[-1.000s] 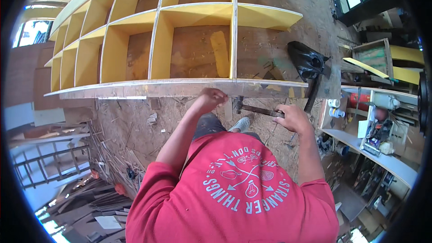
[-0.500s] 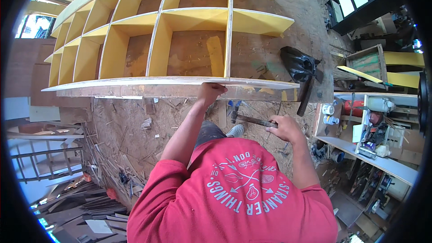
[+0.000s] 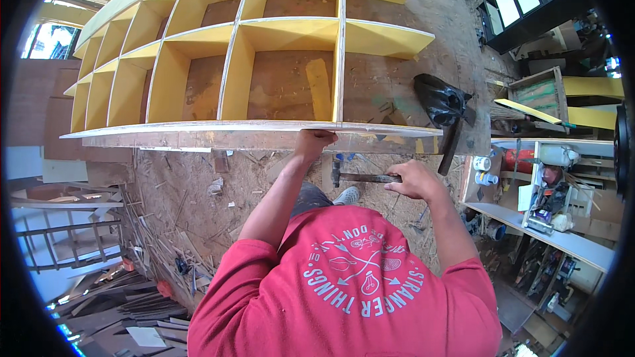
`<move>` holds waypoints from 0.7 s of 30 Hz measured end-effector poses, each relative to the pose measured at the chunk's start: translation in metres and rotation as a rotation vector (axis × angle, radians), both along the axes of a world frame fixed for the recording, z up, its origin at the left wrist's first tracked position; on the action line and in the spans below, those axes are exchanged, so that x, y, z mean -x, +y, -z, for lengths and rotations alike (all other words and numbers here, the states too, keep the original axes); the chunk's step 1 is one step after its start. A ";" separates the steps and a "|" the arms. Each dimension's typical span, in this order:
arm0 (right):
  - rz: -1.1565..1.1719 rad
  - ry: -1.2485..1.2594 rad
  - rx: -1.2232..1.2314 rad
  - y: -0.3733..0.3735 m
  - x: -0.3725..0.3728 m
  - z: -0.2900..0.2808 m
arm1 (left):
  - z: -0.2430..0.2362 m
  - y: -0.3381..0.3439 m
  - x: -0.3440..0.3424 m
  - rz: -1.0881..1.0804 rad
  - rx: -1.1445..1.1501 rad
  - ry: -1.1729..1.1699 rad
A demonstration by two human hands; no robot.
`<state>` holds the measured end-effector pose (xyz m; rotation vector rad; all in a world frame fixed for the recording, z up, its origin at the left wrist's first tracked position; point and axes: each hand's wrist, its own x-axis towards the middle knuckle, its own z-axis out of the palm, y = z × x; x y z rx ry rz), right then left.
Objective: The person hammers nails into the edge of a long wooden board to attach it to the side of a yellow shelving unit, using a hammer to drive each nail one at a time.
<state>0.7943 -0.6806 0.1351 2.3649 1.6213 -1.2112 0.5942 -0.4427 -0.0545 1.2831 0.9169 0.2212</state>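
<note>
My right hand is wrapped round the wooden handle of a hammer, its metal head pointing left, below the bench edge. My left hand is closed in a pinch against the outer face of the long front board, close to where a divider meets it. Whatever those fingertips hold is too small to make out. The board edges a large yellow-faced wooden grid of open compartments, lying on a worn wooden workbench. The hammer head is apart from the board.
On the bench's right end lie a black plastic bag and a dark-handled tool. A cluttered shelf unit stands at right. Sawdust and offcuts cover the floor. Dark board scraps are piled at lower left.
My right hand has risen slightly toward the bench, and the hammer has swung to nearly level, its head a little further left. My left hand keeps its pinch at the board; the view shifted slightly.
</note>
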 end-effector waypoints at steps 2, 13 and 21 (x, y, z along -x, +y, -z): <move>0.009 0.023 -0.005 0.006 -0.001 0.000 | -0.003 -0.001 -0.001 -0.002 -0.002 0.004; -0.009 0.084 -0.127 0.021 -0.023 0.021 | 0.002 -0.003 -0.002 -0.030 0.056 -0.049; -0.049 0.117 -0.093 0.018 -0.022 0.030 | -0.009 -0.006 -0.004 -0.040 0.033 -0.012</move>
